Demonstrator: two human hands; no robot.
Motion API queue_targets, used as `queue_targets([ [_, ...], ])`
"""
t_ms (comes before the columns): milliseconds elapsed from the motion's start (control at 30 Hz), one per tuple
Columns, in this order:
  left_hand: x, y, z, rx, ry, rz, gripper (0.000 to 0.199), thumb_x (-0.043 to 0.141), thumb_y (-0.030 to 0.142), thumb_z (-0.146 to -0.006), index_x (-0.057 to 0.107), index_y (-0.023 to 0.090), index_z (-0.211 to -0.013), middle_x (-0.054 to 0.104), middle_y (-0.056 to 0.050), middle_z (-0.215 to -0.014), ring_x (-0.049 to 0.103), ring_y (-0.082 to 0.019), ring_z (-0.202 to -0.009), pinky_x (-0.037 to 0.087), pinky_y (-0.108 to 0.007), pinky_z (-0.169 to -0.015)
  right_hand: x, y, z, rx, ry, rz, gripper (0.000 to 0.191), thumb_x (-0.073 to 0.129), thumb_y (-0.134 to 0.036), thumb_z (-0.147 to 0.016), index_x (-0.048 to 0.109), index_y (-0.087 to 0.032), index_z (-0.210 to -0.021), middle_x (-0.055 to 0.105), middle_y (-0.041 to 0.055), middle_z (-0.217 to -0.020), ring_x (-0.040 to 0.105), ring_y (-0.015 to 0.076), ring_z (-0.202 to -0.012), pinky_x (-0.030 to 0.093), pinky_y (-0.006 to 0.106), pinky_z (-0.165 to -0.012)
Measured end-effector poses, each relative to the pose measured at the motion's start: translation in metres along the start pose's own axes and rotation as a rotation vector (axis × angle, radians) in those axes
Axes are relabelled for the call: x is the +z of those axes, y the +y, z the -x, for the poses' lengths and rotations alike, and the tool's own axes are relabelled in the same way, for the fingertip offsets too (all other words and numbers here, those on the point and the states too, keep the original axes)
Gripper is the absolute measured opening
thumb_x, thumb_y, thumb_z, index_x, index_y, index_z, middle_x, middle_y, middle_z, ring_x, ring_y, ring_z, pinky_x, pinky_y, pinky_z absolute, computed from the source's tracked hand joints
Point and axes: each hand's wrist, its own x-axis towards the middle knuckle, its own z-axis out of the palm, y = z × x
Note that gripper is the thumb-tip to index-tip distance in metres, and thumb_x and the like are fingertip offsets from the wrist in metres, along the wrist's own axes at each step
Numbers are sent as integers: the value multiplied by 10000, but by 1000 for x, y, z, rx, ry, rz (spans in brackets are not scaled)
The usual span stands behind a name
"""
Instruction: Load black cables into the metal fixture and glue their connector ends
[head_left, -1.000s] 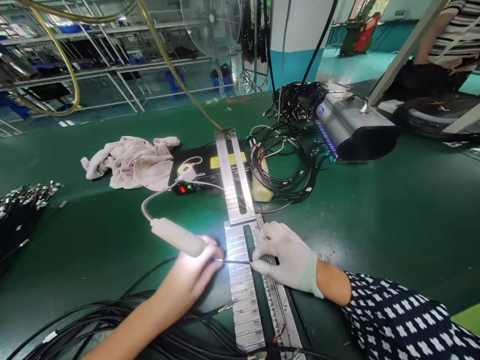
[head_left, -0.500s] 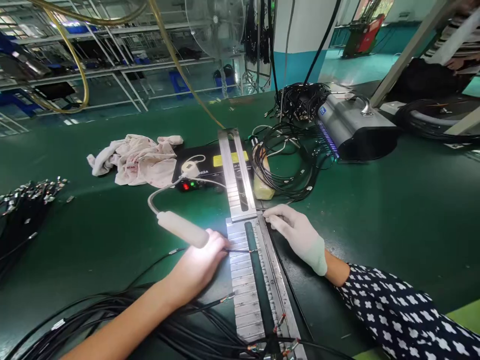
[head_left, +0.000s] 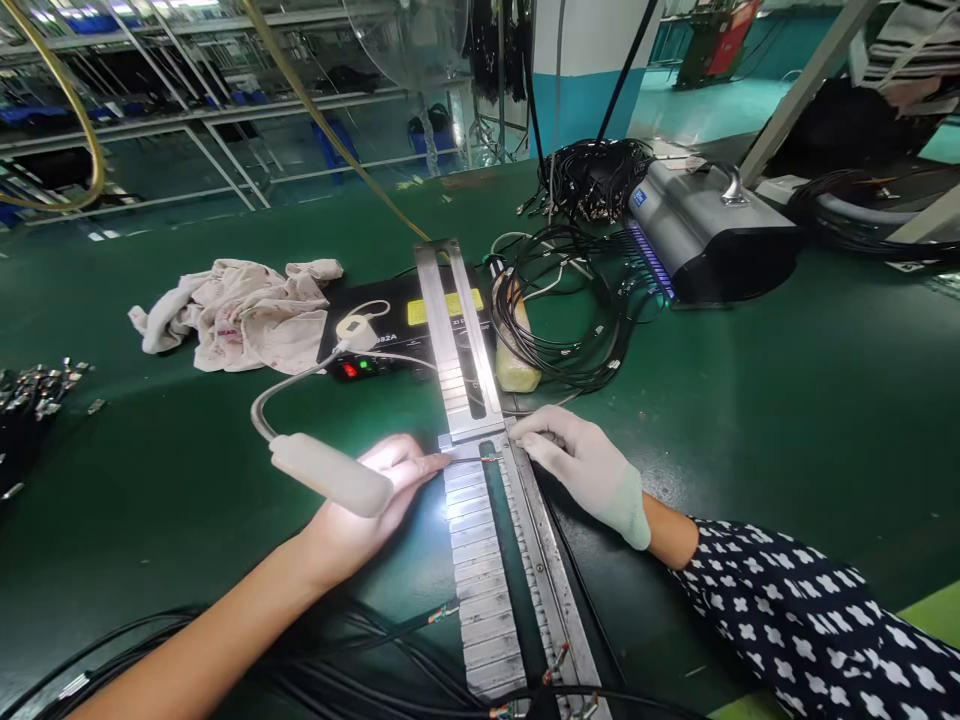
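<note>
My left hand (head_left: 397, 463), bare, pinches a thin black cable (head_left: 466, 460) near its end. The cable lies across the upper part of a slotted metal fixture (head_left: 484, 580), its stripped tip over the long slot by the right rail. My right hand (head_left: 589, 465), in a white glove, has its thumb and fingers closed at the rail's upper end; whatever they hold is hidden. A white gooseneck lamp (head_left: 330, 475) covers part of my left hand and lights it. Other cables (head_left: 390, 645) with bared coloured wires lie across the fixture's lower end.
A black control box (head_left: 382, 345) sits under the metal frame, beside a crumpled cloth (head_left: 251, 315). Coiled black cables (head_left: 570, 320) lie at the back, left of a grey machine (head_left: 712, 235) with a purple glow. Connector ends (head_left: 37, 390) are heaped at the left.
My left hand has moved the cable up the fixture, away from me, to near its upper end. My right hand stays by the rail. The view has shifted slightly.
</note>
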Motion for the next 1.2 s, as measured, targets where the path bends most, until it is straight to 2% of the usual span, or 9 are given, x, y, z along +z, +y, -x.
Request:
queue_targets([
  [267,9,-4,3,73,-14,2,379,393,87,-957,549,244,-1265,542,-60,-1038,500,-185,-972,437,-324,-855,0,-2,0,6,-14,9,187,508,-228,-912,690,-229,-951,657,4,-952,602,178,-882,472,304,-769],
  [367,13,0,10,20,52,-122,392,391,111,-958,587,281,-1252,510,-57,-942,477,-194,-888,422,-321,-764,0,-1,-1,-7,-17,6,191,504,-225,-911,690,-226,-954,660,6,-954,606,177,-886,471,314,-797],
  [533,19,10,21,-107,-34,-128,418,370,164,-975,507,270,-1356,532,-53,-901,480,-188,-819,415,-322,-745,2,1,-4,-4,-37,7,199,500,-246,-896,693,-222,-940,663,10,-956,608,184,-898,472,324,-816],
  [667,2,23,25,-254,-111,69,399,366,254,-994,447,266,-1384,562,-63,-1038,523,-201,-971,445,-352,-883,1,0,0,-17,-29,32,222,488,-289,-895,691,-212,-942,671,25,-971,611,202,-919,478,332,-801],
  [767,-17,37,40,-340,-198,269,346,482,332,-961,471,254,-1298,576,-46,-1107,538,-191,-1048,455,-325,-941,-1,1,7,-26,-20,37,238,490,-325,-902,692,-208,-948,677,34,-979,615,207,-903,482,340,-795],
  [900,-32,62,76,-276,-290,265,148,507,267,-950,560,258,-1088,560,-44,-1132,529,-182,-1067,463,-294,-933,-2,3,12,-28,-6,37,235,497,-322,-895,696,-205,-936,689,37,-963,626,209,-893,490,344,-805],
  [1000,-38,83,94,-209,-331,231,177,465,180,-955,576,274,-1057,587,-34,-1031,558,-160,-976,482,-261,-868,1,4,10,-26,-4,44,218,499,-289,-887,695,-208,-936,693,33,-981,631,206,-926,498,338,-824],
  [1100,-40,98,96,-156,-424,262,163,524,172,-926,600,287,-1014,615,-10,-912,581,-153,-868,493,-240,-807,2,4,8,-21,-14,56,208,504,-263,-882,694,-207,-944,696,32,-981,637,205,-929,503,341,-828],
  [1200,-32,99,84,-199,-347,239,185,462,187,-954,591,268,-1061,608,-34,-948,569,-167,-875,488,-261,-775,2,3,8,-18,-15,63,199,511,-259,-878,693,-204,-940,697,39,-995,636,213,-948,505,348,-832],
])
